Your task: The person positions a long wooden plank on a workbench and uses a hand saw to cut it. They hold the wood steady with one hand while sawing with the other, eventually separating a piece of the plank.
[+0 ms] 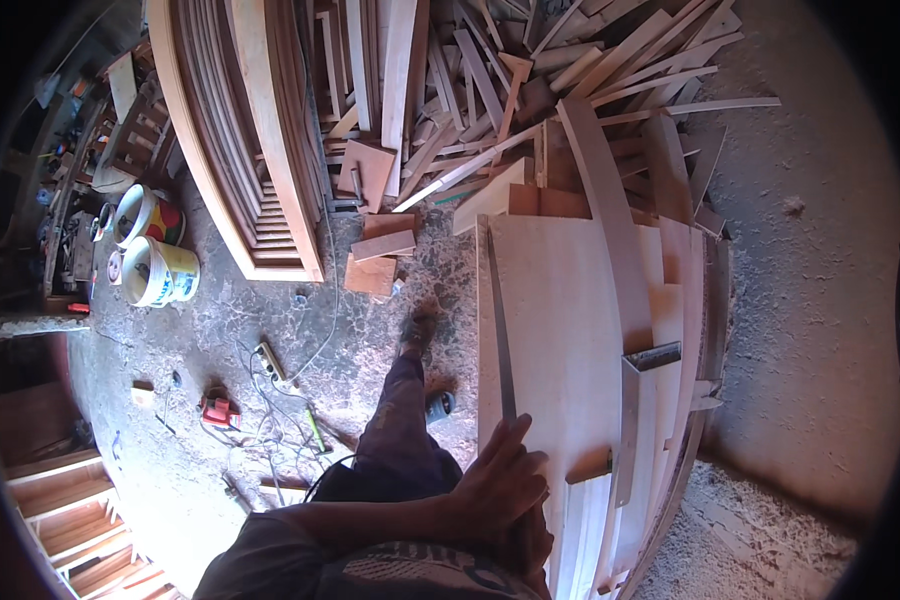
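A long, tapering grey blade (502, 340) points away from me over a wide pale board (560, 330). It looks like a handsaw, though its handle is hidden. My left hand (497, 478) is closed at the blade's wide near end, thumb stretched forward along it. Just below, my right hand (538, 545) shows only in part behind the left one; its fingers are curled, and what they hold is hidden. To the right of my hands, a metal try square (627, 430) lies on the boards. A small brown wooden block (590, 465) rests between it and my left hand.
A heap of wood offcuts (530, 80) fills the far side beside tall wooden frames (275, 130). Two buckets (160, 272) stand at left. A power strip (268, 360), tangled cords and a red tool (219, 410) lie on the floor. A wall (810, 250) closes the right.
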Available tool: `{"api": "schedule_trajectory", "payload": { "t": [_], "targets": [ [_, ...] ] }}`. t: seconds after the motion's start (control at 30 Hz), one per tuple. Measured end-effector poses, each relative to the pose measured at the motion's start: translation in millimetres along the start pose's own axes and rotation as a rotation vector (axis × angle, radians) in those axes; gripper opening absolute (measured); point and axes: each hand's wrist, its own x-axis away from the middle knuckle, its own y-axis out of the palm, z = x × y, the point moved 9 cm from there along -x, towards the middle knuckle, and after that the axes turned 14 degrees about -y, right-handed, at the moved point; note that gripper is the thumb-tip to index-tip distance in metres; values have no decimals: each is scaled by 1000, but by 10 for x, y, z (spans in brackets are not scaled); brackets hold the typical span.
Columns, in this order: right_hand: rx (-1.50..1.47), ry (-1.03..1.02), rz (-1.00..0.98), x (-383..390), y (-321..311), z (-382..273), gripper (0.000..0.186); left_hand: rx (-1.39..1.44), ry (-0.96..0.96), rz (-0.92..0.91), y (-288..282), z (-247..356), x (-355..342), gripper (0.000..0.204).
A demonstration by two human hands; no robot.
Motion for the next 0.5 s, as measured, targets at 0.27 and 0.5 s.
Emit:
{"api": "schedule_trajectory", "payload": {
  "t": [0.27, 0.5],
  "targets": [
    [572, -495, -48, -2625, 959, -777, 50, -228, 148, 33, 125, -1500, -2177, 12],
    [575, -174, -175, -42, 135, -286, 74, 17, 36, -37, 21, -49, -52, 11]
  ]
}}
